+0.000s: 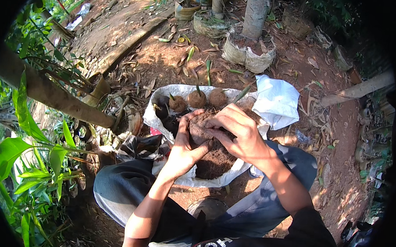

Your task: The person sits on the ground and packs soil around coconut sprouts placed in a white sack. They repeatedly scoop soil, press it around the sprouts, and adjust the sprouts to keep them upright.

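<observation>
My left hand (185, 149) cups the near left side of a round, brown, fibrous ball (199, 128), which looks like a husked coconut. On the same ball, the bent thumb and fingers of my right hand (236, 130) pinch at its surface, and whatever fibre they grip is hidden. Beneath both hands lies a white woven sack (211, 183) with its edge rolled down, holding loose brown fibre or soil (214, 164). Along the sack's far side sit several similar balls, among them a left one (177, 104) and a middle one (196, 100), both with green shoots.
A white plastic bag (276, 102) rests at the sack's right rim. Black plastic (139, 147) lies to the left. Beyond are tree trunks in sack planters (248, 57). A slanting trunk (58, 89) and leafy plants (34, 168) border the left. My knees flank the sack.
</observation>
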`<state>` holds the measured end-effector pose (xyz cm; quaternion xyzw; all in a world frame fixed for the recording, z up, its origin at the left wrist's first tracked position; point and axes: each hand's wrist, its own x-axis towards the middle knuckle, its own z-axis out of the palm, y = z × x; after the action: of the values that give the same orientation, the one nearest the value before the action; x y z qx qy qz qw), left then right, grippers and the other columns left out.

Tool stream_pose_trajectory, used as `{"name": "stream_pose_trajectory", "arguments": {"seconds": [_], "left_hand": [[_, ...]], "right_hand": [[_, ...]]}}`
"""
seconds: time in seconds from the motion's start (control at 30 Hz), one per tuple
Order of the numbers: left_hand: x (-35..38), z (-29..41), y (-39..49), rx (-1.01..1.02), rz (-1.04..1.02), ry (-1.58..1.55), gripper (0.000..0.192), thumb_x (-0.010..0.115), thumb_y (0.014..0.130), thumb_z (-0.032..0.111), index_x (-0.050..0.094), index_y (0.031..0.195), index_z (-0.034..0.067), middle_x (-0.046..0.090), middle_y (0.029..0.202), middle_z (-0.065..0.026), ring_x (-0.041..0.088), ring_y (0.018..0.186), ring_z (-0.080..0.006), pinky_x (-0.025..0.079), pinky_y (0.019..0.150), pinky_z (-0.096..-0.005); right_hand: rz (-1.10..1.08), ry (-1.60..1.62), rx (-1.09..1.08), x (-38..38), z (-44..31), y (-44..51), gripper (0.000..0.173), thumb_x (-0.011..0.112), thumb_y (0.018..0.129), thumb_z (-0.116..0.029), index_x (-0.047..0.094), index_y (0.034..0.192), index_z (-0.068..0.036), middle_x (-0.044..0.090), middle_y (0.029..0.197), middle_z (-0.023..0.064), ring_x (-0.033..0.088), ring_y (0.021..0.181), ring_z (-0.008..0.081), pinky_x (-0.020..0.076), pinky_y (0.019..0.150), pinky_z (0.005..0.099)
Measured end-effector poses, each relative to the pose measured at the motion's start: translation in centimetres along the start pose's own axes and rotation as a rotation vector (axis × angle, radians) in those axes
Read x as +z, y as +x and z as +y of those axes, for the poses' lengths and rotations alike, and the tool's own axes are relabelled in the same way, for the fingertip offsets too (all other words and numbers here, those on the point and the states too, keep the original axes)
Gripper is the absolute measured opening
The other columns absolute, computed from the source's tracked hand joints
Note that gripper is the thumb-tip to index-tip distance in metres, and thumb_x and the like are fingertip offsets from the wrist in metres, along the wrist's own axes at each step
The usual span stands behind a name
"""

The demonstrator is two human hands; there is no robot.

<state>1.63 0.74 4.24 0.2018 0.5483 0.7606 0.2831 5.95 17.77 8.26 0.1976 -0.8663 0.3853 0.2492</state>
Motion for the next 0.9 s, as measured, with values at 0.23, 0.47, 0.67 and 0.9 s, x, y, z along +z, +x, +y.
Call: {"name": "stream_pose_trajectory", "arguments": {"seconds": [0.23,0.47,0.67,0.9], "left_hand": [[0.1,0.2,-0.1,-0.021,-0.014,-0.058,0.073,0.068,0.074,-0.004,0.029,0.136,0.004,0.045,0.126,-0.0089,0.045,0.117,-0.0159,0.039,0.099,-0.0306],[0.0,-0.1,0.0,0.008,-0.022,-0.004,0.071,0.065,0.075,-0.005,0.029,0.136,0.004,0.044,0.127,-0.0087,0.045,0.117,-0.0166,0.039,0.1,-0.0312],[0.0,-0.4,0.2,-0.011,0.09,-0.166,0.067,0.065,0.075,0.001,0.033,0.135,0.002,0.048,0.125,-0.011,0.048,0.117,-0.0209,0.04,0.1,-0.0358],[0.1,-0.1,-0.2,-0.068,0.185,-0.557,0.052,0.059,0.086,0.034,0.043,0.13,0.011,0.052,0.126,-0.0065,0.049,0.118,-0.0206,0.038,0.101,-0.042]], "right_hand": [[-0.001,-0.001,0.011,0.1,0.0,-0.1,0.025,0.074,0.069,-0.005,0.062,0.09,0.001,0.059,0.084,0.0115,0.057,0.077,0.0278,0.0475,0.068,0.0363],[0.041,-0.042,-0.02,0.3,0.0,-0.1,0.023,0.071,0.068,0.003,0.063,0.09,0.0,0.061,0.085,0.0108,0.058,0.077,0.0261,0.0484,0.069,0.0348],[0.304,-0.186,-0.013,0.1,-0.3,-0.3,0.019,0.069,0.072,0.003,0.063,0.091,0.0,0.061,0.087,0.0123,0.055,0.073,0.027,0.0459,0.068,0.0339],[0.353,0.745,0.706,3.7,0.6,-1.3,0.048,0.069,0.084,-0.014,0.04,0.122,-0.006,0.041,0.12,0.0043,0.043,0.109,0.0145,0.0442,0.08,0.0284]]}}
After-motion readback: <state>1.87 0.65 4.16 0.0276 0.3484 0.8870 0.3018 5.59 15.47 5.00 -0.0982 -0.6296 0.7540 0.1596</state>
